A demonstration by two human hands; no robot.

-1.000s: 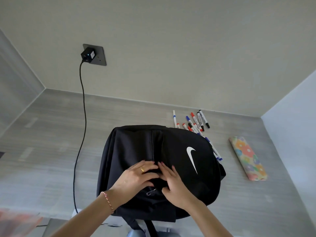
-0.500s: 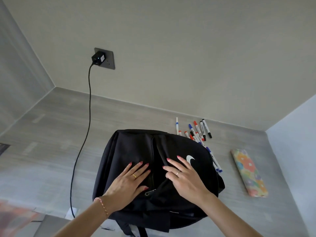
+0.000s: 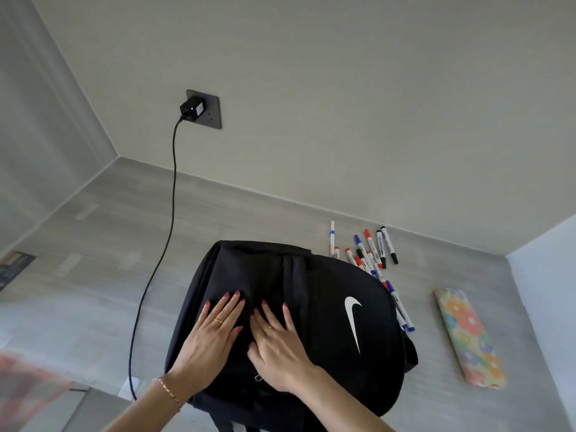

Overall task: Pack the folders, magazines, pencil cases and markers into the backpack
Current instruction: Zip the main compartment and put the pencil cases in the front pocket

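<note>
Left hand (image 3: 209, 338): flat on the near-left face of the backpack (image 3: 327, 307), fingers straight, holding nothing.
Right hand (image 3: 277, 347): just beside it, fingers straight and spread, pressing the fabric.
Backpack: lying on the grey table (image 3: 93, 244), centre.
Pencil case (image 3: 469, 336): floral, right, apart from the backpack.
Markers (image 3: 371, 251): scattered far right, some tucked behind the backpack.
Charger cable (image 3: 162, 254): far left, from the wall socket (image 3: 208, 109).

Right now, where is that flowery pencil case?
In the head view the pencil case lies flat on the desk at far right, beside the side wall, apart from the backpack and the markers.
</note>
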